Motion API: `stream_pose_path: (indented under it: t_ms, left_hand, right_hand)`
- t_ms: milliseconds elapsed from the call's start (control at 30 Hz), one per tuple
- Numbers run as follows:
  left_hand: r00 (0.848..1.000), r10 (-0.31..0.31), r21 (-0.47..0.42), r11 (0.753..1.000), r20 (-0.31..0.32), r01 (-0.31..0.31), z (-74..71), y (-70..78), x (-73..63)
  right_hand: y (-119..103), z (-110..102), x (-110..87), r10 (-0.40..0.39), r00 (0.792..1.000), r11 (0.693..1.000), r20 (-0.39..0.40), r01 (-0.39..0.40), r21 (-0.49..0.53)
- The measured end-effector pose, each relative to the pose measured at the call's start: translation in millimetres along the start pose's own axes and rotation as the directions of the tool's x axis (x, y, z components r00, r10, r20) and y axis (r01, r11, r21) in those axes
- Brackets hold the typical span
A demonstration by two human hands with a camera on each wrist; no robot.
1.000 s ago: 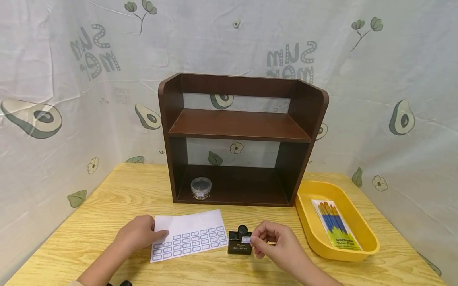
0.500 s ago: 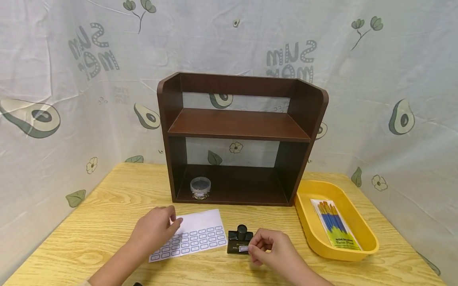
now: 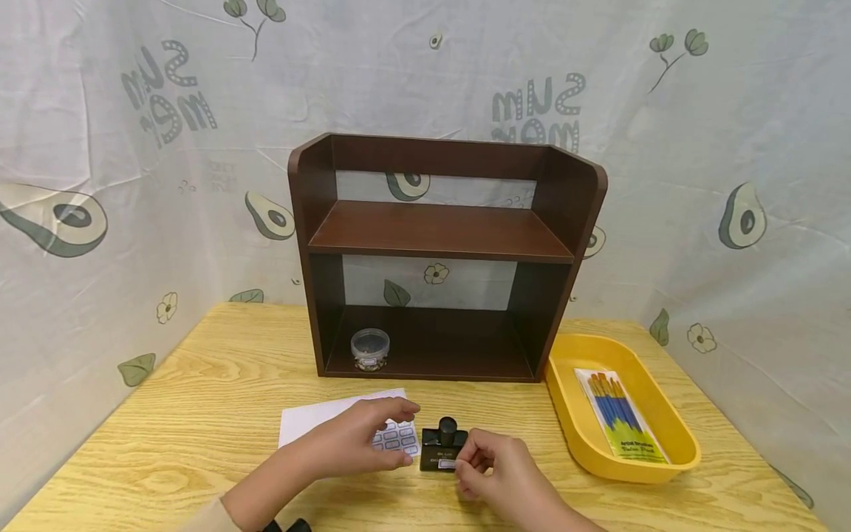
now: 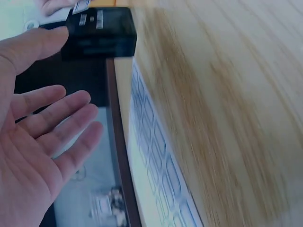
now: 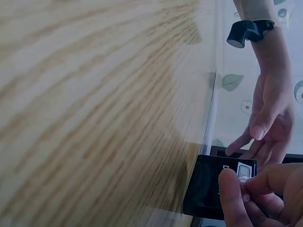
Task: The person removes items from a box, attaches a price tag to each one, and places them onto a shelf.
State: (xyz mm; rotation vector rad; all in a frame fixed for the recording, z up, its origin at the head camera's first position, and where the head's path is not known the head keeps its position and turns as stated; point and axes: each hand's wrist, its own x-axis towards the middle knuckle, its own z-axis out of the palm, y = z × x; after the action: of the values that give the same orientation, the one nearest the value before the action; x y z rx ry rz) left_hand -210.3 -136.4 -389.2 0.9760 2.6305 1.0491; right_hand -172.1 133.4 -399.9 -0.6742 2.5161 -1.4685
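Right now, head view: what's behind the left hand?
The sheet: its blank upper part and some labels at its right end show. The left hand and forearm cover much of the rest, so labels there can't be seen.

Brown shelf (image 3: 442, 230) holds a jar (image 3: 370, 349); yellow tray (image 3: 640, 373) bears packaged brushes (image 3: 621, 417).

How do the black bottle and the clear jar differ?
Shape: the black bottle is boxy with a black cap; the clear jar is round.
Look: the bottle is dark, while the jar is transparent.
Place: the bottle stands on the table; the jar sits inside the dark brown shelf.
Shared: each has a small white label at its front; the right hand pinches the bottle's.
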Motion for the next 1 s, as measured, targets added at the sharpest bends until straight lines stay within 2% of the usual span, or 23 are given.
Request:
stream_pose_path:
  t_ms: [233,367,567,667,1000]
  left_hand:
    - [0.997,0.056,0.026,0.998,0.048,-0.058,13.3,7.2,16.7]
    - [0.995,0.078,0.035,0.996,0.054,-0.080,20.2,10.9,24.7]
    - [0.994,0.082,0.037,0.996,0.068,-0.085,27.4,14.1,31.9]
    - [0.995,0.085,0.076,0.993,0.059,-0.089,29.9,15.0,34.2]
    - [0.998,0.043,0.107,0.993,0.043,-0.047,33.3,18.8,36.0]
  right_hand:
    - [-3.6,2.9,3.5,0.010,1.000,0.992,-0.016,-0.012,-0.125]
    - [-3.3,3.8,4.2,0.020,1.000,0.988,-0.017,-0.022,-0.153]
    - [-0.1,4.9,3.9,0.021,1.000,0.987,-0.016,-0.024,-0.161]
    - [1.4,5.5,4.1,0.022,1.000,0.986,-0.019,-0.025,-0.165]
    - [2.6,7.0,5.2,0.007,0.999,0.981,-0.047,-0.016,-0.195]
